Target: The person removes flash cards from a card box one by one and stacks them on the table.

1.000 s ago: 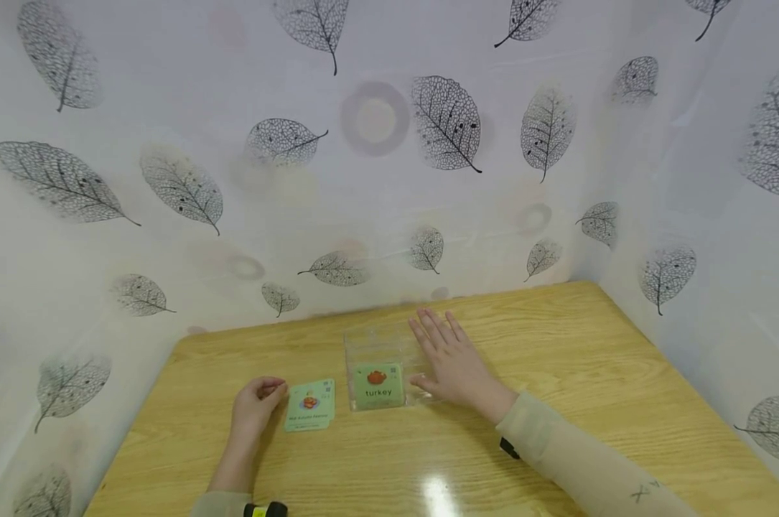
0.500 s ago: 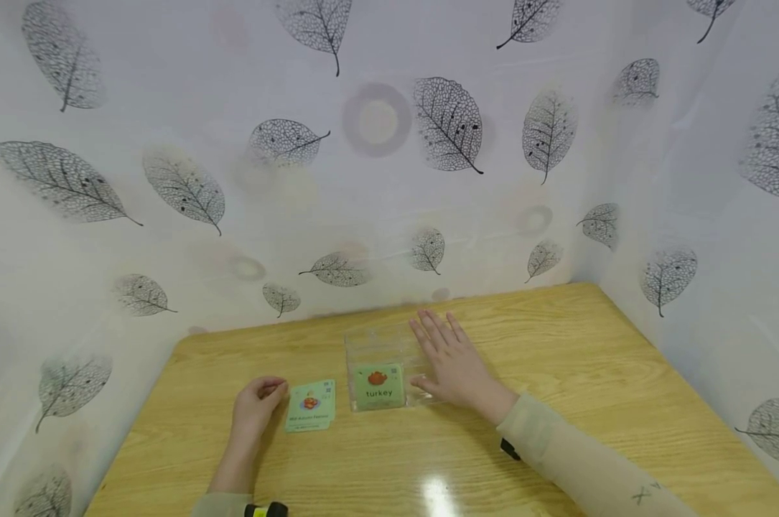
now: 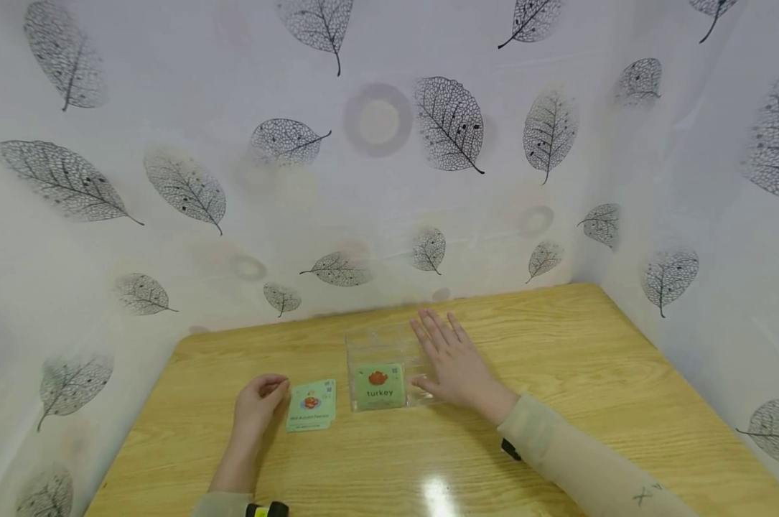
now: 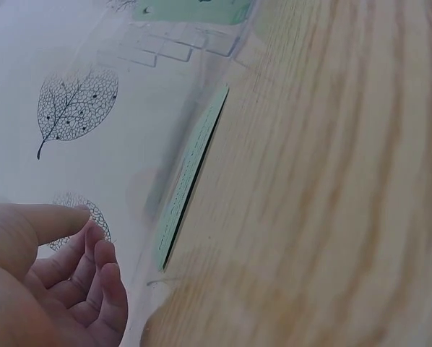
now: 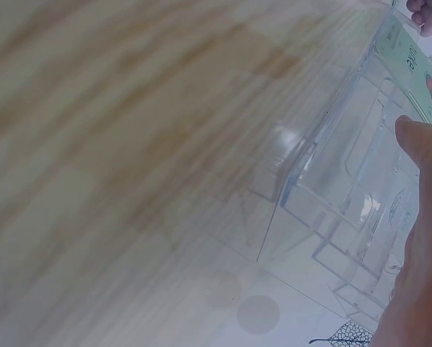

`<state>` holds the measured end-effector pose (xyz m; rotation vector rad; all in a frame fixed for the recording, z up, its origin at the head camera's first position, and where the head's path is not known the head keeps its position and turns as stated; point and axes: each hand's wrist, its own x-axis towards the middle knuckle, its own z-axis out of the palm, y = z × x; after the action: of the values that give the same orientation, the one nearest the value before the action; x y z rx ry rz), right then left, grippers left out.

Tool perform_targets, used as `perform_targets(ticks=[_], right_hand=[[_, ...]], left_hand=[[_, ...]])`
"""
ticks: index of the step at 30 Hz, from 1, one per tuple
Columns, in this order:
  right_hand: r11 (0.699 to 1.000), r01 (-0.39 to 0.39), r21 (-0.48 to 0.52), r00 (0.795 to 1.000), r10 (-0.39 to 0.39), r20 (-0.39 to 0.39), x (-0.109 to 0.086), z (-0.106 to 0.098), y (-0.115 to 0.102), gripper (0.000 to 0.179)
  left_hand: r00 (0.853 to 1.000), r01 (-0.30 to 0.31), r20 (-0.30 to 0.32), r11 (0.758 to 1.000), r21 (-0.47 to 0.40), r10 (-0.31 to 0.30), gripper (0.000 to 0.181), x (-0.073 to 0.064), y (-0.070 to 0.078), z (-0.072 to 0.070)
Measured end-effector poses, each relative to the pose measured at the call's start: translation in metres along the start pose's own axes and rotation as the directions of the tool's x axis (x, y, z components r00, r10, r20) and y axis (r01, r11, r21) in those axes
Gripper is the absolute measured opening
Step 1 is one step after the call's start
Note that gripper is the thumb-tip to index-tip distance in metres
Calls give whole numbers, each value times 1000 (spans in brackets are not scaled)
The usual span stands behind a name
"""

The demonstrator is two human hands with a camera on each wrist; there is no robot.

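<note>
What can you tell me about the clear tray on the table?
The clear tray looks like rigid transparent plastic, with walls and dividers forming compartments. It lies flat on the wood-grain table. A green card marked "turkey" lies in its near-left section. The spread right hand covers much of its right side, apparently resting on it.

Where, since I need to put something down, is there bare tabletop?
The widest bare tabletop lies right of the right hand and its sleeve. Another patch lies on the near side of the green cards and clear tray. The middle is crowded: left hand, cards, tray with turkey card, and right hand sit close together.
</note>
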<state>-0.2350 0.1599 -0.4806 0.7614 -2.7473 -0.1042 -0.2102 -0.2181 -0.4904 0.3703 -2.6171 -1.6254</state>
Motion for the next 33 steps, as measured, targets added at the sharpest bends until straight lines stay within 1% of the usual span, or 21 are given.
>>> perform_targets(ticks=[4, 9, 14, 19, 23, 28, 33], right_hand=[[1000, 0, 4, 1000, 0, 3, 0, -2, 0, 104], [1000, 3, 3, 1000, -3, 5, -1, -4, -1, 104], [1000, 2, 1, 1000, -2, 3, -1, -3, -1, 104], [1000, -6, -20, 1000, 7, 31, 0, -2, -1, 104], [1000, -8, -23, 999, 9, 34, 0, -1, 0, 104], [1000, -13, -3, 1000, 13, 26, 0, 0, 0, 104], [1000, -18, 20, 999, 17, 34, 0, -2, -1, 104]], left_hand=[[1000, 3, 0, 1000, -21, -3, 29, -1, 2, 1], [1000, 3, 19, 998, -63, -2, 28, -1, 4, 4], [1000, 5, 31, 997, -74, -3, 28, -2, 6, 7], [999, -6, 35, 997, -80, 9, 27, -3, 7, 10], [999, -20, 34, 997, -75, 23, 26, -3, 9, 12], [998, -35, 49, 998, -61, 38, 26, -5, 12, 15], [996, -44, 71, 998, -45, 47, 26, -7, 16, 19]])
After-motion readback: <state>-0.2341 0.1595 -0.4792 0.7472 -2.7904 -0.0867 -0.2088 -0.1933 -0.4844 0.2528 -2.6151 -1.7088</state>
